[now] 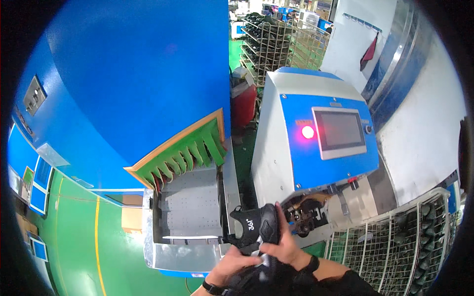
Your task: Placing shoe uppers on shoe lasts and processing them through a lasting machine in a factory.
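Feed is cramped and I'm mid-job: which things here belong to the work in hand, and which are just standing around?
In hand:
- black shoe, held by both left hand and right hand
- blue-and-white machine with its screen and lit red lamp, right behind the shoe

Standing around:
- wire rack of dark shoes
- grey conveyor under green flaps
- far wire shelving

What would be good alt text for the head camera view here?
Two bare hands, left hand and right hand, hold a black shoe upper in front of a blue and white machine with a screen and a lit red lamp. A wire cart stands at right.
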A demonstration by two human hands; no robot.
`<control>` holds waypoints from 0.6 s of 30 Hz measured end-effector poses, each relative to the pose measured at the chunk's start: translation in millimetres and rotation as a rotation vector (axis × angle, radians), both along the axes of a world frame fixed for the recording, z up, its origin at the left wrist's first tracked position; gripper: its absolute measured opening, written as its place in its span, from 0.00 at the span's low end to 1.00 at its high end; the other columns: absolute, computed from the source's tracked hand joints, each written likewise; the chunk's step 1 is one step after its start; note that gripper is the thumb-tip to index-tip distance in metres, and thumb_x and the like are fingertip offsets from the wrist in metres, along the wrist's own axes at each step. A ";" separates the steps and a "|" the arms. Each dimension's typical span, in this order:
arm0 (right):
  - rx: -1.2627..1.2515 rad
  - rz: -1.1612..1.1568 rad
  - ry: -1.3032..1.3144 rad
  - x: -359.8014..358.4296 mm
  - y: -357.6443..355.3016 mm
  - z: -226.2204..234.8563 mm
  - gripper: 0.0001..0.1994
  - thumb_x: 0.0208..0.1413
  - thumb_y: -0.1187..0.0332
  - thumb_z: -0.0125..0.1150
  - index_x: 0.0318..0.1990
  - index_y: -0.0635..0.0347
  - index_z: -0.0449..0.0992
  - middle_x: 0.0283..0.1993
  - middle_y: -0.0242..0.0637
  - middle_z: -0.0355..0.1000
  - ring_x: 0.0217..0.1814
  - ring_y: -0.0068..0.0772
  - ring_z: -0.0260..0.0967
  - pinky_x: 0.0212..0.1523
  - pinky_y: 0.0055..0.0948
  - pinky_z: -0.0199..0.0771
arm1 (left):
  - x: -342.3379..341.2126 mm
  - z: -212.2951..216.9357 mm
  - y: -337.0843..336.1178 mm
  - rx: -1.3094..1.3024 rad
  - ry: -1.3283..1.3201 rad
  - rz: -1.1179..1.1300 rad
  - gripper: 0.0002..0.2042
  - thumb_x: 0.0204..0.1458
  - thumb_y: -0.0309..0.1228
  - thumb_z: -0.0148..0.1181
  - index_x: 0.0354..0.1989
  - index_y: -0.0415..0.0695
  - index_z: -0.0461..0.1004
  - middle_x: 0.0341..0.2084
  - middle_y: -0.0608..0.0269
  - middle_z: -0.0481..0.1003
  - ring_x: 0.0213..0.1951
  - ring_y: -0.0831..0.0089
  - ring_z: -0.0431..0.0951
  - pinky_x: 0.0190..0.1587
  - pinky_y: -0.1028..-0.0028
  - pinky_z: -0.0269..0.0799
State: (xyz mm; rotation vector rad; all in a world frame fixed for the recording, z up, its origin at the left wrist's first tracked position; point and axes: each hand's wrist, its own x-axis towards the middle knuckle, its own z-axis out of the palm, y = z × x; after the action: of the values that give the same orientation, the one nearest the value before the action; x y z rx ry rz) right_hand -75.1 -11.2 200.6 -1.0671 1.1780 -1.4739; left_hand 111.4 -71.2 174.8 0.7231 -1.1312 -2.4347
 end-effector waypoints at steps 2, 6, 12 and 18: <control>0.003 0.157 0.097 -26.2 2.6 16.7 0.58 0.49 0.73 0.72 0.77 0.61 0.30 0.72 0.44 0.54 0.72 0.33 0.54 0.72 0.34 0.53 | -26.6 27.2 32.7 -0.014 -0.043 0.267 0.26 0.48 0.29 0.70 0.57 0.35 0.72 0.46 0.63 0.78 0.45 0.71 0.77 0.50 0.69 0.74; 0.060 -0.112 0.022 -60.7 43.0 6.0 0.55 0.50 0.72 0.72 0.77 0.65 0.33 0.70 0.43 0.58 0.69 0.31 0.57 0.70 0.32 0.57 | -79.8 7.4 60.8 -0.386 -0.678 0.343 0.29 0.56 0.50 0.60 0.48 0.31 0.74 0.36 0.40 0.81 0.42 0.51 0.82 0.46 0.59 0.74; 0.251 -0.215 0.237 -127.2 117.8 -49.9 0.51 0.49 0.64 0.75 0.75 0.67 0.46 0.68 0.49 0.64 0.69 0.35 0.61 0.69 0.34 0.59 | -128.2 -36.0 100.3 -1.097 -0.739 -0.101 0.23 0.64 0.43 0.47 0.26 0.35 0.75 0.23 0.35 0.75 0.31 0.36 0.77 0.35 0.47 0.71; 0.413 -0.440 -0.518 -196.9 184.2 -86.7 0.32 0.54 0.69 0.64 0.68 0.63 0.64 0.52 0.36 0.76 0.48 0.27 0.75 0.51 0.28 0.77 | -188.2 -37.2 117.2 -0.233 -0.339 0.266 0.23 0.64 0.38 0.41 0.18 0.37 0.69 0.17 0.53 0.75 0.20 0.63 0.75 0.23 0.67 0.68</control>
State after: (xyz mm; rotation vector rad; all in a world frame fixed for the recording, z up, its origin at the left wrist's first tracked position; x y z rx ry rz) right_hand -272.1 173.0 113.8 -0.1261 1.2963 -1.6057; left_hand -76.8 46.0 137.6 1.1565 -1.3187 -1.9680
